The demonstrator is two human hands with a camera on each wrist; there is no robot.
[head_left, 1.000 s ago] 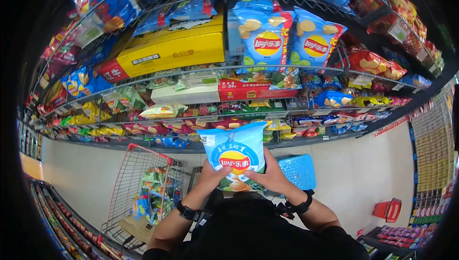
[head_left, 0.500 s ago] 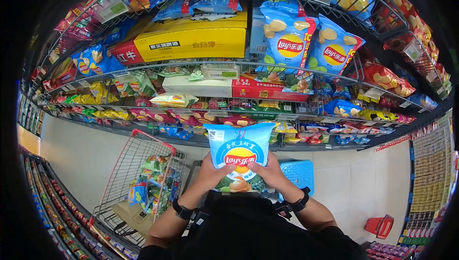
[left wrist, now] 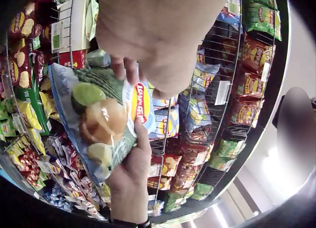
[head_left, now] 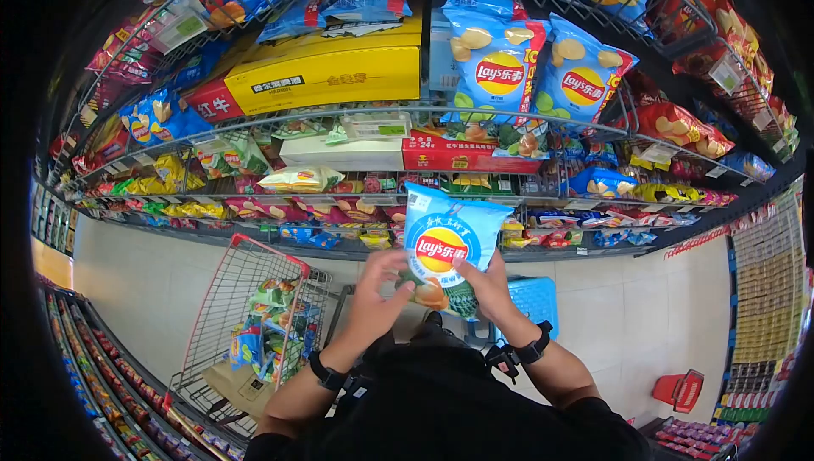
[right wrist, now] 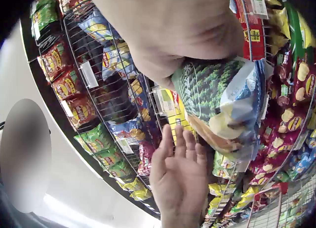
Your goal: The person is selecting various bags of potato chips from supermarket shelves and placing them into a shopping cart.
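Observation:
A blue bag of potato chips (head_left: pixel 458 245) with a red and yellow logo is held up in front of the body, tilted. My right hand (head_left: pixel 490 290) grips its lower right side, the thumb across the front and the other fingers behind. Beside the bag's lower left edge is my left hand (head_left: pixel 379 293), its fingers loosely spread and holding nothing. In the right wrist view the left hand (right wrist: pixel 180 176) shows its palm, apart from the bag. The left wrist view shows the bag's printed lime and chips (left wrist: pixel 103 119), with the right thumb over its front.
Ahead rise wire shelves of chip bags, with a yellow carton (head_left: pixel 331 79) and two upright blue chip bags (head_left: pixel 500 71). A shopping cart (head_left: pixel 233 308) holding several bags stands at the left. A blue stool (head_left: pixel 534 304) is at the right, a red basket (head_left: pixel 678 391) farther off.
Both hands held the bag before; my left hand has let go and moved slightly left. The bag has risen, shifted right and tilted in the right hand.

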